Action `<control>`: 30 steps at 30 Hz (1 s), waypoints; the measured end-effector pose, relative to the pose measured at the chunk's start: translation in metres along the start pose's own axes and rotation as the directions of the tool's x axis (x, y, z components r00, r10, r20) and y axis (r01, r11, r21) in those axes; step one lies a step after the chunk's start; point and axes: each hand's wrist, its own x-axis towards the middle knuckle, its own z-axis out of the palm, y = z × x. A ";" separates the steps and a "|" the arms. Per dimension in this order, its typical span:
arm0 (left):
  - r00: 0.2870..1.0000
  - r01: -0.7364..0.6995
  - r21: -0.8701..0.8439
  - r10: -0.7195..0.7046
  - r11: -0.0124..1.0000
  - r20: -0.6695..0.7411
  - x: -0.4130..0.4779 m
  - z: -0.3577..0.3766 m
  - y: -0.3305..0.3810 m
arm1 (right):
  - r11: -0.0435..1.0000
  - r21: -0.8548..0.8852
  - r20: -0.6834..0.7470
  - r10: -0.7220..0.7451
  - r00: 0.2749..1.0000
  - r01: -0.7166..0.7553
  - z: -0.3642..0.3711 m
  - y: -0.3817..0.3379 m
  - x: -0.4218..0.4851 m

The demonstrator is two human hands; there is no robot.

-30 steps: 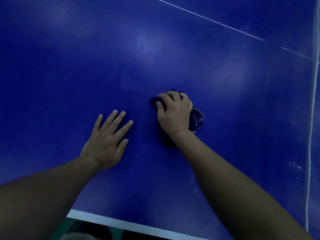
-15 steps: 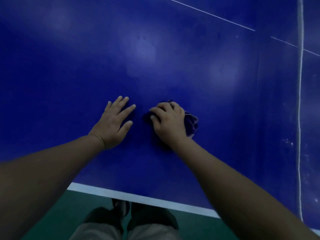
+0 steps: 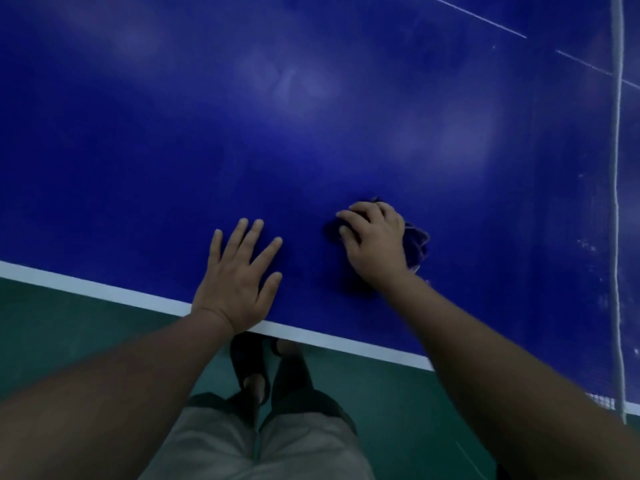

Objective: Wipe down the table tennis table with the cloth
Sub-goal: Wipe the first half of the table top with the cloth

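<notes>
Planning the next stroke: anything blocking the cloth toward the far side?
Nothing visible does. The right hand grips the cloth on the blue table; the left hand lies flat off to its left.

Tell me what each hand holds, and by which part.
The right hand grips the bunched cloth from above, fingers curled over its top. The left hand holds nothing, lying flat on the table.

I see a dark green floor across the near left and near middle. Pale grey shorts sit at the nearest edge, centre. Just beyond them, dark sandals stand side by side on that floor. On the right, a net with a white top band runs near to far, its mesh showing at the near end.
</notes>
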 end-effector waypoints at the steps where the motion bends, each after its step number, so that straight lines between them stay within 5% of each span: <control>1: 1.000 -0.001 -0.009 0.001 1.000 -0.006 -0.001 0.000 -0.001 | 1.000 0.009 -0.022 0.028 0.999 -0.027 0.008 -0.018 -0.010; 5: 1.000 -0.016 -0.008 0.016 1.000 -0.009 -0.002 0.000 -0.001 | 0.981 0.071 0.002 -0.179 0.984 0.178 0.025 -0.055 -0.101; 9: 0.983 -0.186 0.048 0.186 0.981 0.015 -0.004 0.000 -0.001 | 0.942 -0.011 0.119 -0.332 0.936 0.336 0.004 -0.006 -0.132; 16: 0.987 -0.160 -0.013 0.161 0.987 0.014 -0.003 -0.004 0.000 | 0.983 -0.034 -0.060 0.180 0.982 -0.182 0.002 -0.016 -0.116; 20: 0.988 -0.150 0.016 0.149 0.989 0.034 -0.002 -0.006 0.001 | 0.999 0.030 -0.039 -0.042 0.998 0.043 0.022 -0.064 -0.145; 24: 0.987 -0.146 0.058 0.141 0.988 0.082 -0.003 -0.006 0.002 | 0.991 -0.001 -0.012 -0.132 0.991 0.132 0.008 -0.027 -0.160; 30: 0.999 0.032 0.007 -0.032 0.999 0.002 0.006 -0.001 0.042 | 0.971 -0.047 -0.111 0.227 0.968 -0.233 -0.028 0.064 -0.152</control>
